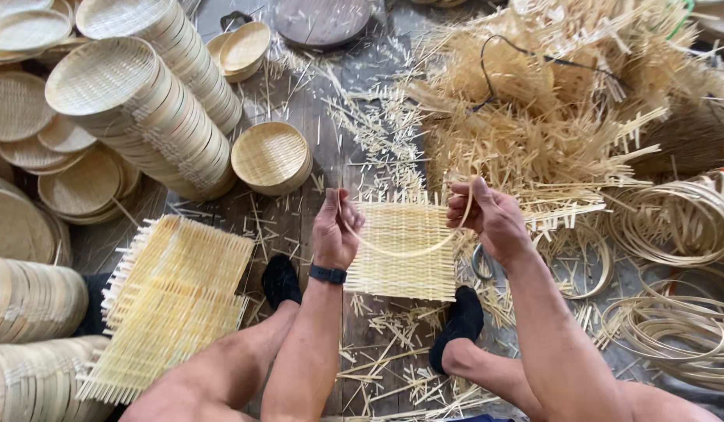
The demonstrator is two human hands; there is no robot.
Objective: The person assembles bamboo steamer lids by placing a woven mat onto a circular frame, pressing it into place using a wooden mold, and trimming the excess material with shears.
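My left hand (336,229) and my right hand (487,215) each pinch one end of a thin bamboo strip (409,252) that sags in a curve between them. Under the strip, a square woven bamboo mat (401,270) with loose fringe ends lies on the floor between my two feet in black socks. A black band sits on my left wrist.
A stack of woven mats (170,301) lies at the left. Tall stacks of round bamboo trays (135,109) lean at upper left, with a small stack (270,156) beside them. Bamboo offcuts (534,117) pile at upper right. Coiled bamboo hoops (674,312) lie at right.
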